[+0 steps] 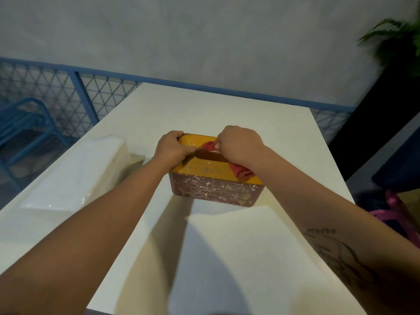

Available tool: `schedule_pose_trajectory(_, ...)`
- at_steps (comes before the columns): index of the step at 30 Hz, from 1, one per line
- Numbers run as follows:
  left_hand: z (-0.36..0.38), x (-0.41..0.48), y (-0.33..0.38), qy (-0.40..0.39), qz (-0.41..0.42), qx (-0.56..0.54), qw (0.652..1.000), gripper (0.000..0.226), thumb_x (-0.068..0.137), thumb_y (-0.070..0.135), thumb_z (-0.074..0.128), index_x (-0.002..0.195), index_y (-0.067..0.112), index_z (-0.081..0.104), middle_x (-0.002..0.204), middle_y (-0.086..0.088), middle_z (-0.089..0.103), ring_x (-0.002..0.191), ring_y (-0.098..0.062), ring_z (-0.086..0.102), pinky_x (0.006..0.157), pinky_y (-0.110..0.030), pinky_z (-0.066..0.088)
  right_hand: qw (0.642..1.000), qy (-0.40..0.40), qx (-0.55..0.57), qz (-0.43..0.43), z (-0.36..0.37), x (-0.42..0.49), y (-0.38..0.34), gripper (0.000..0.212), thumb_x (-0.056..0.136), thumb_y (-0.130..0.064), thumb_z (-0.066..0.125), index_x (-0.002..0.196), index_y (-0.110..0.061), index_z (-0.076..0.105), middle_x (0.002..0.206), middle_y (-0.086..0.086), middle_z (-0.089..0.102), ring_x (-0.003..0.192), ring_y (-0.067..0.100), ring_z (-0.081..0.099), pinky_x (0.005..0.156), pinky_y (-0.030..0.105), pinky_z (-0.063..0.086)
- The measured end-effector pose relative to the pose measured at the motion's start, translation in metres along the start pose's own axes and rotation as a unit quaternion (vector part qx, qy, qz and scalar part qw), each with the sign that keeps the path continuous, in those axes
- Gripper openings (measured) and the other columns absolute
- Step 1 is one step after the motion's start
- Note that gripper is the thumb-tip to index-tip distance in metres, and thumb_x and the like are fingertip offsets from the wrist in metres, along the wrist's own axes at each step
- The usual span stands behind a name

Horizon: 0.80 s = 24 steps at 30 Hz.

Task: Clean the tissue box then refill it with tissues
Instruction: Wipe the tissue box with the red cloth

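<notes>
My left hand (171, 148) grips the left end of the tissue box (213, 187), which sits mid-table (227, 246). A wrapped tissue pack (72, 176) lies well to its left. On the box's yellow lid, my right hand (238, 144) is closed around a red cloth (242, 172), pressing it by the slot.

The right hand (238, 144) hides most of the red cloth (242, 172); the left hand (172, 148) covers the tissue box's (213, 189) far-left corner. The plant (395, 39) is blurred and cut off.
</notes>
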<state>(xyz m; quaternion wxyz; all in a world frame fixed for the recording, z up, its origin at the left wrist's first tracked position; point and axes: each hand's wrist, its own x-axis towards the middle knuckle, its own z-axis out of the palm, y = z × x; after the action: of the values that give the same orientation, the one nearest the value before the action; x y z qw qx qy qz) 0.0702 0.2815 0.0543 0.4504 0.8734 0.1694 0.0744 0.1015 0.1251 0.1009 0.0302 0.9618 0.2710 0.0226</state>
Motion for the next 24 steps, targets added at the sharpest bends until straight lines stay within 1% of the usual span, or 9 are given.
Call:
schedule_pose_trajectory(4, -0.002, 0.001, 0.002, -0.009, -0.011, 0.0, 1.0, 0.07, 0.075, 0.019, 0.073, 0.137, 0.009, 0.042, 0.136, -0.01, 0.048, 0.122, -0.027, 0.047, 0.098, -0.034, 0.04, 0.998, -0.01, -0.013, 0.059, -0.003, 0.005, 0.002, 0.022, 0.096, -0.023, 0.047, 0.103, -0.01, 0.063, 0.08, 0.002, 0.051, 0.075, 0.02, 0.053, 0.065, 0.03, 0.04)
schedule_pose_trajectory(8, -0.002, 0.0, 0.004, -0.014, -0.021, -0.012, 1.0, 0.07, 0.074, 0.018, 0.075, 0.136, 0.009, 0.043, 0.134, -0.01, 0.05, 0.119, -0.028, 0.049, 0.095, -0.034, 0.041, 0.998, 0.001, 0.011, 0.064, -0.005, 0.02, -0.013, 0.025, 0.097, -0.023, 0.044, 0.105, -0.008, 0.063, 0.085, 0.004, 0.053, 0.076, 0.02, 0.05, 0.066, 0.029, 0.04)
schedule_pose_trajectory(10, -0.003, 0.0, 0.002, -0.016, -0.019, -0.028, 0.999, 0.069, 0.073, 0.016, 0.075, 0.135, 0.009, 0.044, 0.132, -0.01, 0.052, 0.118, -0.029, 0.051, 0.094, -0.034, 0.041, 0.999, 0.002, 0.019, 0.046, -0.002, 0.029, -0.023, 0.025, 0.096, -0.022, 0.044, 0.106, -0.008, 0.063, 0.097, 0.006, 0.058, 0.078, 0.021, 0.049, 0.067, 0.029, 0.039)
schedule_pose_trajectory(12, -0.004, 0.001, 0.0, -0.02, -0.015, -0.035, 0.999, 0.068, 0.073, 0.013, 0.074, 0.134, 0.008, 0.045, 0.13, -0.011, 0.053, 0.116, -0.029, 0.052, 0.093, -0.033, 0.042, 1.0, 0.008, 0.01, 0.012, 0.002, 0.035, -0.029, 0.027, 0.097, -0.023, 0.043, 0.11, -0.01, 0.064, 0.108, 0.008, 0.058, 0.083, 0.023, 0.054, 0.067, 0.03, 0.039)
schedule_pose_trajectory(13, -0.004, 0.001, -0.001, -0.024, -0.014, -0.036, 0.999, 0.067, 0.072, 0.012, 0.074, 0.133, 0.008, 0.046, 0.129, -0.011, 0.054, 0.115, -0.029, 0.052, 0.092, -0.032, 0.041, 1.0, 0.005, 0.01, -0.005, 0.003, 0.034, -0.029, 0.03, 0.098, -0.025, 0.041, 0.114, -0.013, 0.063, 0.11, 0.009, 0.056, 0.089, 0.025, 0.056, 0.068, 0.031, 0.04)
schedule_pose_trajectory(15, -0.005, 0.003, -0.002, -0.028, -0.013, -0.038, 0.999, 0.068, 0.071, 0.012, 0.074, 0.133, 0.008, 0.046, 0.129, -0.01, 0.055, 0.114, -0.028, 0.053, 0.091, -0.03, 0.042, 0.999, -0.014, 0.025, -0.038, 0.0, 0.03, -0.026, 0.033, 0.099, -0.03, 0.04, 0.124, -0.023, 0.06, 0.112, 0.009, 0.052, 0.098, 0.027, 0.056, 0.074, 0.033, 0.041)
schedule_pose_trajectory(18, -0.004, 0.004, -0.002, -0.029, -0.012, -0.047, 0.998, 0.07, 0.071, 0.014, 0.075, 0.134, 0.009, 0.044, 0.129, -0.008, 0.054, 0.114, -0.026, 0.052, 0.086, -0.027, 0.039, 0.996, -0.048, 0.014, -0.076, -0.008, 0.02, -0.014, 0.034, 0.098, -0.034, 0.041, 0.128, -0.032, 0.056, 0.108, 0.006, 0.051, 0.099, 0.026, 0.054, 0.076, 0.033, 0.04)
schedule_pose_trajectory(21, -0.003, 0.005, -0.004, -0.03, -0.002, -0.047, 0.998, 0.068, 0.073, 0.018, 0.075, 0.133, 0.01, 0.045, 0.126, -0.007, 0.055, 0.11, -0.025, 0.053, 0.082, -0.024, 0.036, 0.998, -0.057, -0.015, -0.036, -0.015, 0.018, -0.009, 0.03, 0.097, -0.031, 0.044, 0.121, -0.03, 0.063, 0.101, 0.003, 0.055, 0.095, 0.023, 0.056, 0.072, 0.032, 0.043)
schedule_pose_trajectory(24, -0.004, 0.008, -0.007, -0.044, 0.015, -0.044, 0.998, 0.058, 0.071, 0.019, 0.075, 0.123, 0.009, 0.051, 0.109, -0.005, 0.057, 0.095, -0.021, 0.054, 0.078, -0.027, 0.038, 0.999, -0.029, -0.03, 0.029, -0.01, 0.032, -0.023, 0.028, 0.096, -0.026, 0.046, 0.113, -0.022, 0.068, 0.098, 0.002, 0.061, 0.087, 0.021, 0.058, 0.067, 0.03, 0.041)
